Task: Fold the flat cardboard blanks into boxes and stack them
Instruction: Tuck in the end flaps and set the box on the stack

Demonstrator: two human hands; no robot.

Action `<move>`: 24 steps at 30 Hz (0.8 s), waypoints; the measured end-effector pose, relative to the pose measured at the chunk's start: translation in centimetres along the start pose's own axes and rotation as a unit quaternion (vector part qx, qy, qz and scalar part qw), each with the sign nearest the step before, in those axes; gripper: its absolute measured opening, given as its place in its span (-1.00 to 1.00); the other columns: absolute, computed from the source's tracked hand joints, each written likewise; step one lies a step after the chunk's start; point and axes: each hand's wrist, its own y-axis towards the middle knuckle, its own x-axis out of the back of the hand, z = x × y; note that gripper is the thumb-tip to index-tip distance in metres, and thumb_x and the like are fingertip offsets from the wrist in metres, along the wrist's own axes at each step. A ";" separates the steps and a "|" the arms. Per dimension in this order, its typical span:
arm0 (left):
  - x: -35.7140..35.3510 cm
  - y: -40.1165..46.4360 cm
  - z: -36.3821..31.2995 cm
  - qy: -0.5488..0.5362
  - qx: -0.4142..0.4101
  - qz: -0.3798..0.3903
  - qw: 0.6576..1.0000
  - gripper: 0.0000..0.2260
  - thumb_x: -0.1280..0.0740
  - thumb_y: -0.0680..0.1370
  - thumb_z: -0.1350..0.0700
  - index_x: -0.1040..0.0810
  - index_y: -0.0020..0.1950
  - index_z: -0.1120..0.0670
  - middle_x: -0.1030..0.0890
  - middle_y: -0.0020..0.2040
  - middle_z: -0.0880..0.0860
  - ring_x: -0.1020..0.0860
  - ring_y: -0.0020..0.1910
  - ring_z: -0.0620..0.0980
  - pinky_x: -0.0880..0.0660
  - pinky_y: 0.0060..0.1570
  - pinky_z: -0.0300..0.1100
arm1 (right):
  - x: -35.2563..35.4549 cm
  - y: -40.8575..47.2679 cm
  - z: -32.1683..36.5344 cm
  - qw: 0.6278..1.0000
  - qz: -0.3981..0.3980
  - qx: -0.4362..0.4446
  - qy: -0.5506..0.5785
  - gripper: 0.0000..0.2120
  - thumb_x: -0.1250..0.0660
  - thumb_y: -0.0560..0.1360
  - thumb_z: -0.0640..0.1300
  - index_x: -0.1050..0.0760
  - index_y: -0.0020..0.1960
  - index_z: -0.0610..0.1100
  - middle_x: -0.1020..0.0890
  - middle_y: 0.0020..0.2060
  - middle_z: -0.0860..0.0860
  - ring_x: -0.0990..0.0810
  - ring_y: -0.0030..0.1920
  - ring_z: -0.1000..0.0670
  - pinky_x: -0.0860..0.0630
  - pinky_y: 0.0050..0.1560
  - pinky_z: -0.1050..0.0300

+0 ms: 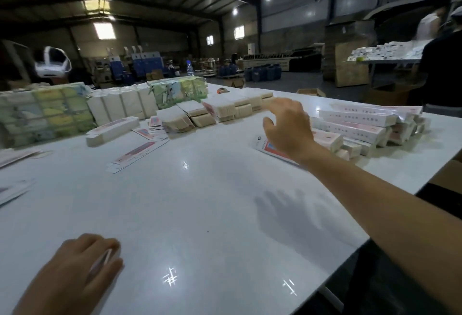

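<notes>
Flat cardboard blanks, white with a red-and-blue printed panel, lie in several spots on the glossy white table (200, 189). One long flat blank (136, 155) rests alone left of centre, its notched end flaps spread. Another flat blank (268, 148) lies partly under the raised right hand (287, 127), which hangs above it with fingers spread and relaxed, holding nothing; its shadow falls on the smooth tabletop nearer the camera. The left hand (82, 267) rests at the near edge of the table, fingers curled around a thin white piece of card (103, 259) seen edge-on; how much of it there is cannot be told.

A pile of folded boxes (367, 127), long white rectangular cartons with red print, is stacked loosely at the right side of the table. One more folded long box (112, 130) lies on its own at the left, just in front of the bundles. Behind the middle of the table stand dense bundles of unfolded blanks (200, 114), their raw brownish card edges showing in tight layers. Farther left sit wrapped blocks of green-and-yellow printed packs (45, 112) and a row of plain white wrapped bundles (125, 104), with a second green printed block (180, 92) beyond them. A clear plastic bottle (190, 68) stands past the far edge, blurred.
</notes>
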 end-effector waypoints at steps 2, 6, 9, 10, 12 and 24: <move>0.1 0.2 -0.6 -0.010 0.017 -0.017 1.000 -0.67 -0.18 0.39 -0.23 -0.57 -0.02 -0.09 -0.58 -0.15 -0.01 -0.56 -0.18 0.13 -0.52 -0.19 0.09 | -0.4 -0.9 5.9 0.993 0.011 0.101 0.064 -0.71 -0.21 0.52 -0.20 -0.56 0.20 -0.14 -0.59 0.16 -0.11 -0.46 0.20 -0.17 -0.36 0.24 -0.12; 0.1 -0.4 -1.4 -0.002 0.046 -0.012 0.999 -0.74 -0.29 0.50 -0.11 -0.61 0.05 0.01 -0.53 -0.03 -0.08 -0.48 0.00 -0.01 -0.45 -0.01 -0.09 | -4.2 -5.4 15.3 0.944 0.134 0.252 0.164 -0.73 -0.24 0.53 -0.21 -0.59 0.18 -0.15 -0.63 0.12 -0.12 -0.50 0.16 -0.17 -0.36 0.27 -0.05; 0.0 -0.7 -1.6 -0.017 0.057 -0.022 0.998 -0.79 -0.29 0.55 -0.02 -0.58 0.11 0.02 -0.53 0.06 -0.06 -0.44 0.08 -0.05 -0.40 0.06 -0.15 | -8.6 -9.6 17.8 0.913 0.275 0.276 0.124 -0.69 -0.17 0.58 -0.14 -0.53 0.27 -0.08 -0.56 0.24 -0.05 -0.42 0.28 -0.09 -0.38 0.27 -0.01; 0.1 -0.7 -1.7 -0.013 0.061 -0.020 0.998 -0.78 -0.26 0.56 -0.03 -0.57 0.13 0.01 -0.53 0.09 -0.06 -0.42 0.11 -0.05 -0.39 0.08 -0.15 | -9.9 -10.7 17.8 0.905 0.307 0.277 0.102 -0.70 -0.16 0.59 -0.13 -0.53 0.27 -0.06 -0.55 0.25 -0.03 -0.41 0.29 -0.06 -0.38 0.26 0.02; 0.3 -0.9 -1.6 -0.003 0.069 -0.018 0.997 -0.77 -0.22 0.58 -0.03 -0.56 0.13 0.03 -0.53 0.12 -0.03 -0.41 0.14 -0.03 -0.38 0.11 -0.12 | -11.5 -12.0 17.4 0.897 0.335 0.270 0.098 -0.73 -0.17 0.57 -0.14 -0.58 0.17 -0.07 -0.59 0.17 -0.01 -0.46 0.24 -0.05 -0.41 0.19 0.10; 7.5 3.0 14.3 0.120 0.307 0.027 0.944 -0.68 -0.20 0.57 -0.02 -0.46 0.28 0.06 -0.43 0.30 0.08 -0.37 0.30 0.09 -0.36 0.20 -0.04 | -12.3 -12.9 17.7 0.915 0.289 0.244 0.139 -0.86 -0.34 0.49 -0.25 -0.65 -0.11 -0.08 -0.63 -0.10 0.10 -0.48 -0.10 0.04 -0.35 -0.15 0.13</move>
